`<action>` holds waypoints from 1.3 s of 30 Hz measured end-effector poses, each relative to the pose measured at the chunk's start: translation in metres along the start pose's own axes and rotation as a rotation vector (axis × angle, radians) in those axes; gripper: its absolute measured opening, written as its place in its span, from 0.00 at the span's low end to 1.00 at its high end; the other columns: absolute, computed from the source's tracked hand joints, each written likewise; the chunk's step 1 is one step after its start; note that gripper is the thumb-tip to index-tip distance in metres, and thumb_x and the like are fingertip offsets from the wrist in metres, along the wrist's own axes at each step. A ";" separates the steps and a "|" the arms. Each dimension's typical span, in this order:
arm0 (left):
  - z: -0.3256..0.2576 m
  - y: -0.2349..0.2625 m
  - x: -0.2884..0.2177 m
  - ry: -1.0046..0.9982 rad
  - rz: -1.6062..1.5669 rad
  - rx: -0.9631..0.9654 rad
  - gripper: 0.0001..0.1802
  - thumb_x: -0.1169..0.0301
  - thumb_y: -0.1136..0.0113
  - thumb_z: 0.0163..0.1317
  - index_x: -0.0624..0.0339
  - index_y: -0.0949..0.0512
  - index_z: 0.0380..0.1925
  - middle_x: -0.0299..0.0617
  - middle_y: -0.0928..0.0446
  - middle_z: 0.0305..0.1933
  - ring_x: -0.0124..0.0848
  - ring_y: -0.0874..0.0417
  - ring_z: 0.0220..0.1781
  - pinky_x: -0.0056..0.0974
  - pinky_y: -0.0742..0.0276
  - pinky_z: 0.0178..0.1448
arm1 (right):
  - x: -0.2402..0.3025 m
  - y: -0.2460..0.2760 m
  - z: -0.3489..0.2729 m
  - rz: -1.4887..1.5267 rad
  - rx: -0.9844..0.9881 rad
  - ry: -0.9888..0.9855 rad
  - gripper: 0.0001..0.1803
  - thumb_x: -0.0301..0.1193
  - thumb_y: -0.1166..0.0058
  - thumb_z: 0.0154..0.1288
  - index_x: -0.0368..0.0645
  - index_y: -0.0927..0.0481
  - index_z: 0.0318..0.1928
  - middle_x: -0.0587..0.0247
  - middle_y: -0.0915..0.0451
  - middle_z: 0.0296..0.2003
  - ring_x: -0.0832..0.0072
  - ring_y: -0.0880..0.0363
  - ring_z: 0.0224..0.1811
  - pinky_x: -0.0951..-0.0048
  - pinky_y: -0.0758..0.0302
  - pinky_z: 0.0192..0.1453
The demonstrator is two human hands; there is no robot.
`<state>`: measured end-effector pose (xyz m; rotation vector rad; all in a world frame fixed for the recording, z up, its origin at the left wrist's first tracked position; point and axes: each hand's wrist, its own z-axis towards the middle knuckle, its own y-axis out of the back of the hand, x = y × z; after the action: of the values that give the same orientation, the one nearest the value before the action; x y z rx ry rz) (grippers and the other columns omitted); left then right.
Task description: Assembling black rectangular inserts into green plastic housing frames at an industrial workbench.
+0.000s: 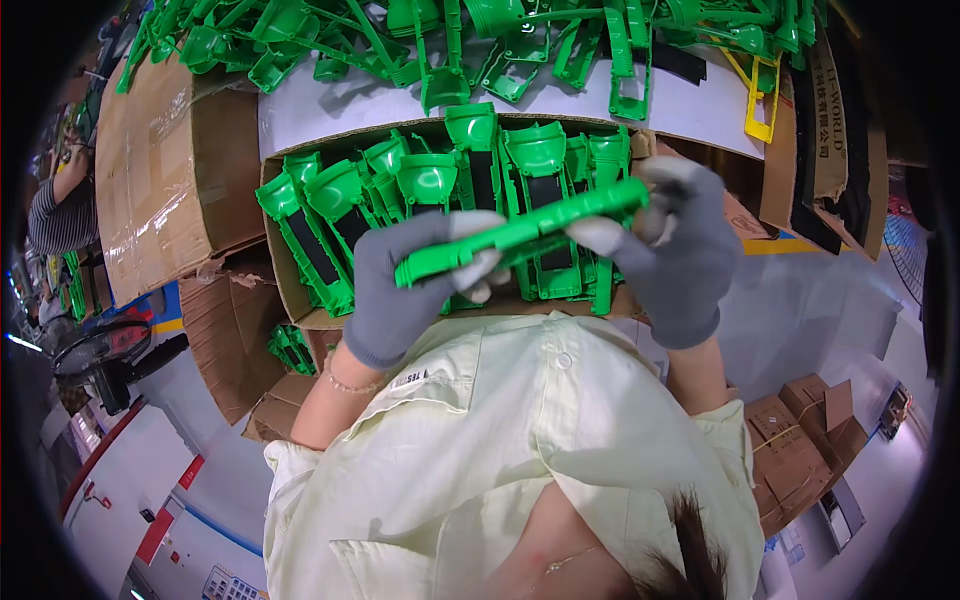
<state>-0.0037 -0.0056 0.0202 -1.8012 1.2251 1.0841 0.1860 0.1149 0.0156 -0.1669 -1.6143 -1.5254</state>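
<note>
A long green plastic housing [540,222] is held edge-on and slightly tilted in front of my chest, its right end higher. My left hand [400,275], in a grey glove with pale fingertips, grips its left end. Around the right end close the fingers of my right hand [685,245], gloved the same way and a little blurred. Behind and below them, an open cardboard box [285,275] holds several green housings [425,180] standing in rows, some with a black strip along the inside. Part of that box is hidden by my hands.
Across the white tabletop [380,105] beyond the box lies a heap of loose green parts [520,40], with a yellow part [762,100] at its right. A tall carton [150,170] stands left. Folded cartons [800,440] lie at right. A fan [110,350] and a person's striped sleeve [58,220] show far left.
</note>
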 end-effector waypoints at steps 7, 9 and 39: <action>-0.012 0.017 0.018 -0.065 0.136 0.143 0.11 0.78 0.36 0.57 0.67 0.19 0.41 0.39 0.18 0.32 0.20 0.19 0.27 0.26 0.25 0.29 | -0.016 -0.012 -0.020 0.204 0.446 0.103 0.09 0.28 0.35 0.49 0.41 0.19 0.32 0.60 0.18 0.27 0.69 0.19 0.25 0.72 0.26 0.29; -0.017 0.019 0.010 -0.052 0.195 0.109 0.11 0.78 0.36 0.56 0.67 0.18 0.41 0.39 0.18 0.32 0.20 0.19 0.28 0.25 0.25 0.30 | -0.012 -0.017 -0.025 0.200 0.430 0.104 0.08 0.28 0.35 0.49 0.41 0.19 0.31 0.59 0.19 0.26 0.66 0.20 0.25 0.71 0.26 0.29; 0.210 0.045 -0.058 -1.239 1.814 0.257 0.22 0.71 0.46 0.56 0.53 0.30 0.53 0.42 0.30 0.59 0.41 0.33 0.64 0.45 0.35 0.67 | -0.195 0.009 0.145 -0.419 -0.048 0.248 0.17 0.37 0.37 0.52 0.53 0.22 0.44 0.68 0.24 0.45 0.65 0.22 0.43 0.67 0.25 0.45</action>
<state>-0.1113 0.1850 -0.0175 0.8012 1.6893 2.1180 0.2378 0.3302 -0.0844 0.3437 -1.4714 -1.8175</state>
